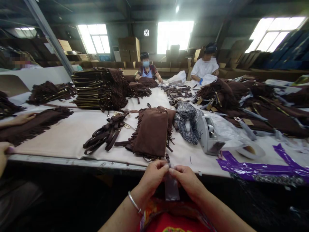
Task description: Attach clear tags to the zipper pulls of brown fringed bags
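Observation:
Both my hands meet at the table's front edge, pinching a small clear plastic sleeve (172, 190) that hangs down between them. My left hand (154, 175), with a silver bangle on its wrist, grips it from the left. From the other side, my right hand (187, 177) closes thumb and finger on it. A dark brown strap end (167, 158) runs from the bag into the sleeve's top. Just beyond lies the brown fringed bag (152, 132), flat on the table. Left of the bag rests a bundle of brown straps (106, 133) with gold clasps.
A tape dispenser (207, 137), a tape roll (251, 150) and purple tape strips (256, 170) are at right. Tall stacked bags (96, 88) stand back left; more bags (265, 109) pile up right. Two people sit across; another person's hand (21, 119) touches a bag at left.

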`<move>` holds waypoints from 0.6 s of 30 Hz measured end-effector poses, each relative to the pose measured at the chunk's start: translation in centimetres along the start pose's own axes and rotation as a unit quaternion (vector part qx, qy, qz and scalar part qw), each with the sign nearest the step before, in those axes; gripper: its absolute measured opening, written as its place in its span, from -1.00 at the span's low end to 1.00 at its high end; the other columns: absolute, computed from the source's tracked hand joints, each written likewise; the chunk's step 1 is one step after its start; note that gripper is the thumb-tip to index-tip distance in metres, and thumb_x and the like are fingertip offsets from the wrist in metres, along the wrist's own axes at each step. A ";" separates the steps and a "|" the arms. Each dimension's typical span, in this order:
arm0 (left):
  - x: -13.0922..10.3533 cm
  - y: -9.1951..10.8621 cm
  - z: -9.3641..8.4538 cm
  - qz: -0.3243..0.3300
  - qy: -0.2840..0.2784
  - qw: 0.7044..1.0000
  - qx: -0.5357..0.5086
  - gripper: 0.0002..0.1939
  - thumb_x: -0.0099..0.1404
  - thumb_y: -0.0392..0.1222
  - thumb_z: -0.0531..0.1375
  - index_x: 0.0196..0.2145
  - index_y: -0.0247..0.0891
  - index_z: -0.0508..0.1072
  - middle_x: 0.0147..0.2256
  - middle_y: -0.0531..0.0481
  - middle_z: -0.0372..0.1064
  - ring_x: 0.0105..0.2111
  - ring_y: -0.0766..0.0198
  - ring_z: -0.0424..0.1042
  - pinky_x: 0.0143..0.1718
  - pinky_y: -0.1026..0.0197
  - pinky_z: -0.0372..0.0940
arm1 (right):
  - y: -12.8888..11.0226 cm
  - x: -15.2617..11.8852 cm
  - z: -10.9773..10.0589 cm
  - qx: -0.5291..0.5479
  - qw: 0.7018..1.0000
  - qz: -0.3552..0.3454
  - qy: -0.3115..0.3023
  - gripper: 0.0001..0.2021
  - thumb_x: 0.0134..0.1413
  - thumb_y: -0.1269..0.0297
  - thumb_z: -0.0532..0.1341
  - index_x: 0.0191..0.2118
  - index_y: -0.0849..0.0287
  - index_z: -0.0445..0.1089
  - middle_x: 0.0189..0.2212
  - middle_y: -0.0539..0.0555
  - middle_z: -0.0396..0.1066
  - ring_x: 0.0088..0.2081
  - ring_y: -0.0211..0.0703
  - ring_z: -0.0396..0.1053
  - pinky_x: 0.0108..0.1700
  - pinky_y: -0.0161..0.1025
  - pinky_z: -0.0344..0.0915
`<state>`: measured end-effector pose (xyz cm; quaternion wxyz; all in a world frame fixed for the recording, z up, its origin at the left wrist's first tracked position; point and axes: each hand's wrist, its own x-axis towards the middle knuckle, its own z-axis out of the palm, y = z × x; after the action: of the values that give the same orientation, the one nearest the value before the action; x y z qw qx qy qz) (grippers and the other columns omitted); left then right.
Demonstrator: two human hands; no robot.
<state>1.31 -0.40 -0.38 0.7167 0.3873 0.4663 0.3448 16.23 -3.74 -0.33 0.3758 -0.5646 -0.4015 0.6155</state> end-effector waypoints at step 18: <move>-0.3 -0.7 2.2 -0.012 0.058 0.997 -0.057 -0.67 0.20 0.00 0.25 -0.24 -0.34 0.47 -0.33 -0.17 0.52 -0.37 0.20 0.51 -0.37 0.24 0.32 | -1.2 3.0 -1.5 -0.104 0.988 -0.019 0.109 -0.67 -0.03 0.02 0.18 -0.47 0.25 0.42 -0.77 -0.09 0.22 -0.70 -0.34 0.11 -0.63 -0.35 0.03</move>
<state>3.33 -1.53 -0.30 0.7134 0.3195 0.4913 0.3842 17.54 -0.44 -0.50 0.3683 -0.6569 -0.4301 0.4978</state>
